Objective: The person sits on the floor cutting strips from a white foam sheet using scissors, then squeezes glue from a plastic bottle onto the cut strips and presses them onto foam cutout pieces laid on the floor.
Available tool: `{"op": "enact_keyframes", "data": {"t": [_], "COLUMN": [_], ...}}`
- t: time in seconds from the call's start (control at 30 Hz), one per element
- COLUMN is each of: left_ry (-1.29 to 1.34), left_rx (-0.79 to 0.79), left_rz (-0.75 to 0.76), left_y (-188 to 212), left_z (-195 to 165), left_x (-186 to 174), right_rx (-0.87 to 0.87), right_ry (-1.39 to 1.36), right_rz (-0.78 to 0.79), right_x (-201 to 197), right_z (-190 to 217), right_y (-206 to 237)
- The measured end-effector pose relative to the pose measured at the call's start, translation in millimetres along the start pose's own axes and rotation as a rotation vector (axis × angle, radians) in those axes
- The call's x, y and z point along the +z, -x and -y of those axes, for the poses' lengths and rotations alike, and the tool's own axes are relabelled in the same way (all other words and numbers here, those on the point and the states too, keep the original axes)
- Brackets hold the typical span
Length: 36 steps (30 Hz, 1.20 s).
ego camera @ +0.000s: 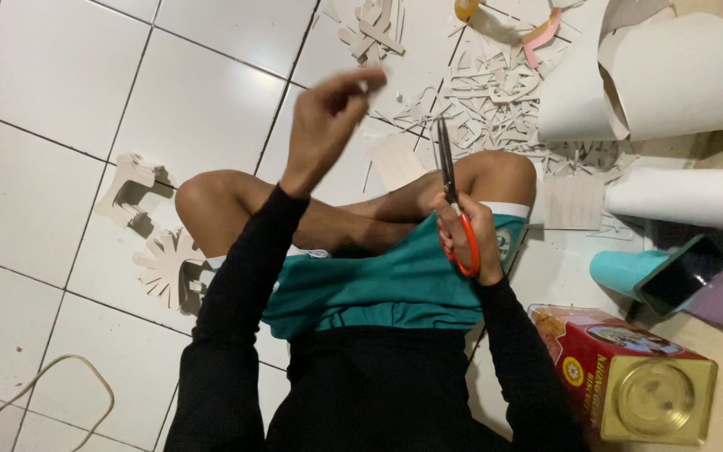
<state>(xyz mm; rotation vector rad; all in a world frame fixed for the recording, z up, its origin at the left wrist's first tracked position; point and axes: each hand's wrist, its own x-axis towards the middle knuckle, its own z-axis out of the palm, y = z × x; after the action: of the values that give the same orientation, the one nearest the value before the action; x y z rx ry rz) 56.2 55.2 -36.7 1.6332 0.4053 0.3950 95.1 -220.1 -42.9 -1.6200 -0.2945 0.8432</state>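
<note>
scissors (448,180) sit gripped in the right hand (462,230), blades shut; left hand (328,125) pinches a small scrap (367,84), which could slip loose.

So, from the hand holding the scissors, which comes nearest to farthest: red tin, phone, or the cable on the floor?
Measured from the right hand in the head view:
1. Red tin, lower right beside the person.
2. Phone, far right, leaning on a teal cup.
3. Cable, lower-left corner.
</note>
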Motion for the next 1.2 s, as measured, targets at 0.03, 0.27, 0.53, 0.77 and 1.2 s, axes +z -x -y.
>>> {"op": "enact_keyframes", "data": {"t": [0.03, 0.27, 0.53, 0.77, 1.2], "left_ry": [-0.191, -0.965, -0.299, 0.065, 0.217], "left_rx": [0.277, -0.25, -0.408, -0.087, -0.003], "left_rz": [-0.156, 0.061, -0.194, -0.244, -0.071], "left_y": [-23, -21, 35, 35, 73], "left_z": [13, 136, 163, 95, -10], "left_x": [-4, 52, 86, 55, 33], "right_rx": [0.023, -0.015, -0.166, 0.067, -0.223], "right_ry": [-0.042, -0.046, -0.113, 0.172, 0.118], "right_rz": [-0.016, -0.144, -0.108, -0.007, 0.088], "right_x": [-1, -10, -7, 18, 38], "right_z": [-3, -24, -46, -57, -17], "right_y": [-1, 1, 0, 18, 2]}}
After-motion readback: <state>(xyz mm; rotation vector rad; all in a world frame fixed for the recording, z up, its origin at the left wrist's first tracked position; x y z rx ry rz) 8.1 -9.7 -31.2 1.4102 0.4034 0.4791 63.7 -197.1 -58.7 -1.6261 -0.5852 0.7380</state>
